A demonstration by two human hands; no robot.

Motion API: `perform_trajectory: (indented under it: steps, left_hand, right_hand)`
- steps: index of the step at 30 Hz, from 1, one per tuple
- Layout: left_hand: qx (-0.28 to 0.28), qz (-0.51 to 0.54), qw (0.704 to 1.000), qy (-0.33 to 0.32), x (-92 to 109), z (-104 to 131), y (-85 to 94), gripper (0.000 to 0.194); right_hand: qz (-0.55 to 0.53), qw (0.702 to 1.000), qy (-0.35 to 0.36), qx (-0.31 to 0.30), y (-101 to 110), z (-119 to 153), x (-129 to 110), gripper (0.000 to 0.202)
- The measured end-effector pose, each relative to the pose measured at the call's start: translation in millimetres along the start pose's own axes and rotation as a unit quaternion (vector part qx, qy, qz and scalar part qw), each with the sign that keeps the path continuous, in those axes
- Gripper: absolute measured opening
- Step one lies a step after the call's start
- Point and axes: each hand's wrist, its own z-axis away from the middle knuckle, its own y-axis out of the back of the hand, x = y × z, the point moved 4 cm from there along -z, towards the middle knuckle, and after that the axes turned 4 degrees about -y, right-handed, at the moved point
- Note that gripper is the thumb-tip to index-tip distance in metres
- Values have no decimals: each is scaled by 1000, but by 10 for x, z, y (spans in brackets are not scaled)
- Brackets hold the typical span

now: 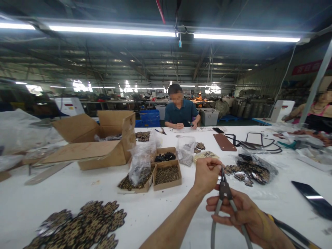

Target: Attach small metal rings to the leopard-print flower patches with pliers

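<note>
My right hand (240, 212) holds a pair of long-nosed pliers (225, 191) with grey handles, its fingers around and between the handles. The jaws point up and away from me, slightly apart. At their tips my left hand (207, 174) is closed in a pinch; whatever lies between thumb and finger is too small to make out. Just beyond and to the right of the pliers lie leopard-patterned patches (233, 168), several of them in a clear plastic bag (271, 169). Left of my left hand stands a small cardboard tray (167, 186) filled with small metal pieces.
Other trays hold black pieces (165, 156) and brass-coloured pieces (137, 183). A pile of patterned patches (85, 224) lies front left, behind it an open carton (103, 155). A dark phone-like slab (312, 197) and yellow-black handles (287, 228) lie right. A co-worker (181, 109) sits opposite.
</note>
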Motion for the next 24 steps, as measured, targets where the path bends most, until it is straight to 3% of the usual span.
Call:
perform_trajectory:
  steps: [10, 24]
  left_hand:
    - [-25, -10, 999, -20, 40, 8, -25, 8]
    - [-6, 98, 995, 4, 21, 31, -62, 13]
  right_hand:
    - [-21, 999, -11, -23, -36, 7, -33, 73]
    - [-10, 999, 20, -30, -38, 14, -21, 78]
